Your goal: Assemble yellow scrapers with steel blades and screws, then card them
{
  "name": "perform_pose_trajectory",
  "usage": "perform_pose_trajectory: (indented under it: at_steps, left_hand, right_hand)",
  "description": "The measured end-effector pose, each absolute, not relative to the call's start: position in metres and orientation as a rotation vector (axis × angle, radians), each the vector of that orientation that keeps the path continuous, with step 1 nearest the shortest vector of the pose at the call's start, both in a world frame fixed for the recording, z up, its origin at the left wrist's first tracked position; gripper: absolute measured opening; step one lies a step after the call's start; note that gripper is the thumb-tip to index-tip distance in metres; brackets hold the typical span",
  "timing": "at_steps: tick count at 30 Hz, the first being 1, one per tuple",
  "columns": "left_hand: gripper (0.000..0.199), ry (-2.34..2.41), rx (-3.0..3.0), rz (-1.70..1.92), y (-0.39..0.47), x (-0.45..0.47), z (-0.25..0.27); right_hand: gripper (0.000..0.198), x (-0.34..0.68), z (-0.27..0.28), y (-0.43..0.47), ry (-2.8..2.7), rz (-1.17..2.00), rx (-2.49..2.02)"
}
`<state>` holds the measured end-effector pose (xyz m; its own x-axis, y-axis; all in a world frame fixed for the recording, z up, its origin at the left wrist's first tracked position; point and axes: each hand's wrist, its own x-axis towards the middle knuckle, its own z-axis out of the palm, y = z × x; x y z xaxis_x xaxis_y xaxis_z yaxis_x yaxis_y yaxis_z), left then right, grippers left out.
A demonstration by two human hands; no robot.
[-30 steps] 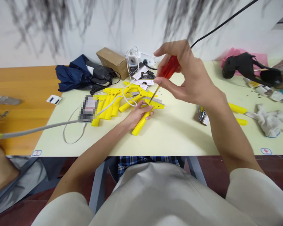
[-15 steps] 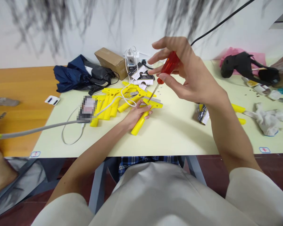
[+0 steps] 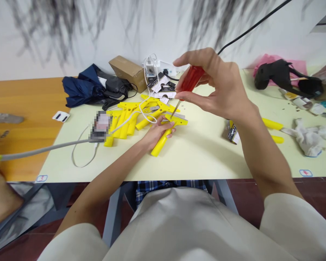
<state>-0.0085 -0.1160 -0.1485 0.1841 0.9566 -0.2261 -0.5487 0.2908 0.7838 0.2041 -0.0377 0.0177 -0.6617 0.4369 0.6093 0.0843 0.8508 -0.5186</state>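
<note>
My left hand is closed round the neck of a yellow plastic scraper, holding it on the table. A metal blade edge shows along the scraper's wide head. The red-handled screwdriver is gripped between the thumb and fingers of my right hand. Its shaft slants down to the left, and the tip meets the scraper's head; the screw under it is too small to make out. Several more yellow scrapers lie in a pile just left of my left hand.
A phone with a white cable lies left of the pile. Behind are a navy umbrella, a cardboard box and black-and-white cards. At right lie a small black box, crumpled tissue and a black strapped item.
My right hand has turned and shifted slightly, with its fingers rolled round the screwdriver handle. The tip stays at the scraper's head, and my left hand has not moved.
</note>
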Motion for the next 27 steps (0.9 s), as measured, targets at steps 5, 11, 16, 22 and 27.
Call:
perform_pose_trajectory:
  at_steps: [5, 11, 16, 22, 27]
  left_hand:
    - [0.046, 0.799, 0.617, 1.172, -0.116, -0.0087, -0.1491]
    - [0.045, 0.793, 0.622, 1.163, -0.1151, -0.0081, -0.1512]
    - [0.044, 0.806, 0.631, 1.171, -0.1159, -0.0075, -0.1499]
    - [0.05, 0.8, 0.634, 1.164, -0.1156, -0.0086, -0.1507]
    - [0.047, 0.795, 0.691, 1.145, -0.1165, -0.0082, -0.1502]
  right_hand:
    - [0.057, 0.2027, 0.0174, -0.0395, -2.279, 0.633, -0.312]
    - [0.051, 0.2058, 0.0165, -0.0378, -2.246, 0.708, -0.414]
    - [0.051, 0.2024, 0.0145, -0.0365, -2.248, 0.616, -0.318]
    - [0.047, 0.2052, 0.0187, -0.0416, -2.275, 0.87, -0.369]
    - [0.047, 0.2051, 0.0162, -0.041, -2.227, 0.792, -0.428]
